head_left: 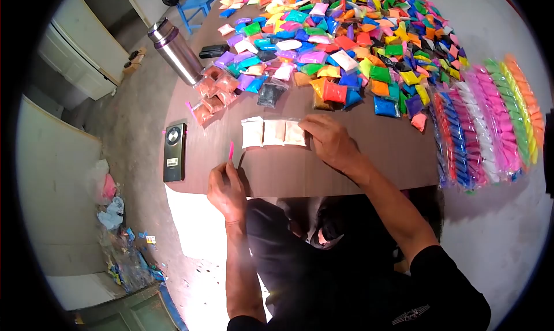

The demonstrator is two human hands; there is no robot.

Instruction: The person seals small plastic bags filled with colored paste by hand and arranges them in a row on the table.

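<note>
Three joined clear packets with pale contents [274, 132] lie in a row on the brown table [340, 178]. At their right end, my right hand [330, 139] has its fingers pressed together on the edge of the last packet. My left hand [226, 192] is near the table's front edge, below and left of the packets, closed on a thin pink strip [231, 151] that points upward. A dark packet [271, 93] and a group of reddish-brown packets [216, 91] lie beyond the pale ones.
Many coloured packets [346, 42] cover the far side. Long bags of coloured packets [485, 123] lie at the right edge. A steel flask [176, 51], a black case [213, 51] and a phone [175, 152] are on the left. A blue chair [202, 0] stands beyond.
</note>
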